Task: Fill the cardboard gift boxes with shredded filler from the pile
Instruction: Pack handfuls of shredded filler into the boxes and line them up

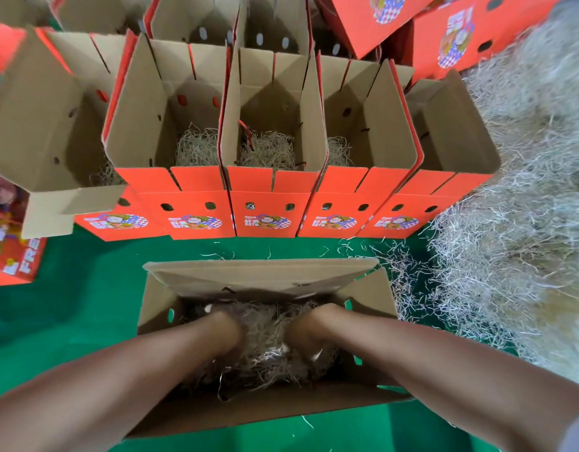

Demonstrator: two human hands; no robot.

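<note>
An open cardboard gift box (pixel 262 275) stands on the green floor right in front of me. Both my forearms reach down into it. My left hand (pixel 223 331) and my right hand (pixel 309 327) are sunk in the shredded filler (pixel 265 350) at its bottom, fingers buried and hidden. A big pale pile of shredded filler (pixel 522 197) lies to the right. Behind stands a row of several red gift boxes (pixel 265 181) with flaps up; some hold a little filler.
More red boxes (pixel 451 37) are stacked at the back right. An open box (pixel 43 125) tilts at the left, with a printed red carton (pixel 11 252) below it. Loose filler strands (pixel 395 259) are scattered over the green floor (pixel 86 288).
</note>
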